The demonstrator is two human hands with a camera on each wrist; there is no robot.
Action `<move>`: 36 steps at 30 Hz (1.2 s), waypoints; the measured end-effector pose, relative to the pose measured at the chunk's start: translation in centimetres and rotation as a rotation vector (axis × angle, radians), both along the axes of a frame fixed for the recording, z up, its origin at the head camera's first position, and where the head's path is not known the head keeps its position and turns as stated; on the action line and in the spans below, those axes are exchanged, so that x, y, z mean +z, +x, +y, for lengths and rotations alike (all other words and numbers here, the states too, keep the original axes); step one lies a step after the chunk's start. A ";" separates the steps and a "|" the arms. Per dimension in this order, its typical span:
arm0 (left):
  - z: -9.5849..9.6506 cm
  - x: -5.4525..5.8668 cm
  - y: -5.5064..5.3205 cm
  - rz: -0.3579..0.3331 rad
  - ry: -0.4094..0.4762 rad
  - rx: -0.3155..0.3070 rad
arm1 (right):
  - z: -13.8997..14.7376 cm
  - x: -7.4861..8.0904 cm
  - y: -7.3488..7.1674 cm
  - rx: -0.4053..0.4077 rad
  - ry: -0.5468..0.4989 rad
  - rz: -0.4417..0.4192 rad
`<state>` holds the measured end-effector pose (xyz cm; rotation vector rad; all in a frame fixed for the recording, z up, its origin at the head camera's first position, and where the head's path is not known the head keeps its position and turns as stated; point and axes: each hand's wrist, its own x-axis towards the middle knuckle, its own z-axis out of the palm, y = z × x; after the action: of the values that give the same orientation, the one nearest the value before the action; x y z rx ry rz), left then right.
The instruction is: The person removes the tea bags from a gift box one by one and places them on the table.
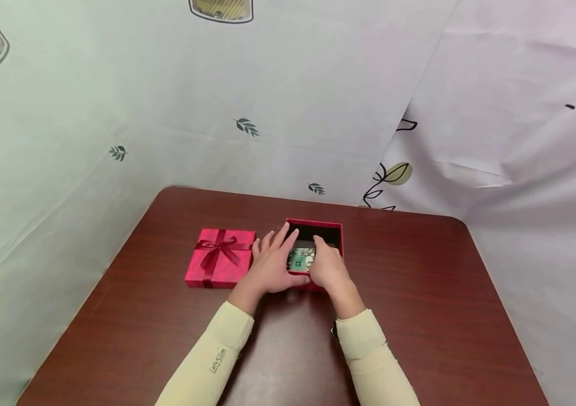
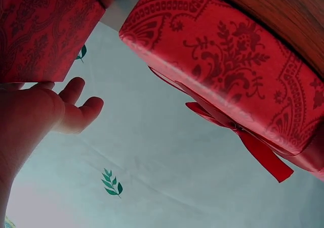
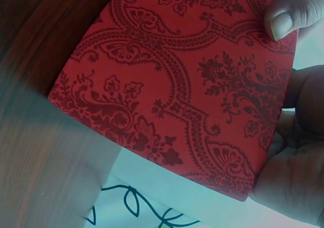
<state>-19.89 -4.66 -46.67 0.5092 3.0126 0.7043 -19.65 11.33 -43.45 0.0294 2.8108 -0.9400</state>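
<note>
Table [image 1: 420,293]: 1 | red box [image 1: 314,222]: 1 | red lid [image 1: 232,272]: 1 | ribbon bow [image 1: 219,246]: 1 | green-printed item [image 1: 300,259] inside box: 1 | left grip [image 1: 274,268], right grip [image 1: 329,267]: 2 | sleeves [image 1: 207,355]: 2

The table [image 1: 420,293] carries a lid [image 1: 232,270] just left of the left hand [image 1: 270,268] and a box [image 1: 341,239] at its right.

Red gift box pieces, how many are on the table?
2: the ribboned lid, to the left, and the open box, beside it to the right. The left hand and right hand hide parts of the box.
</note>
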 end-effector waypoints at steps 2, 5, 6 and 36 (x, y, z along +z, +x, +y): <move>0.0 -0.1 0.0 0.000 0.005 0.001 | -0.1 -0.1 0.0 0.003 0.003 -0.003; 0.0 -0.3 0.0 -0.006 0.004 0.002 | -0.2 -0.1 -0.1 0.005 0.004 -0.009; 0.0 -0.3 0.0 -0.007 0.003 0.004 | -0.2 -0.2 -0.1 0.006 0.007 -0.010; 0.1 -0.6 0.3 -0.001 0.002 0.018 | -0.8 -0.5 -0.6 0.028 -0.004 0.098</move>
<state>-19.56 -4.57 -47.23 0.4814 3.0196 0.7079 -20.30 10.55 -43.93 -0.0577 2.8905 -0.9667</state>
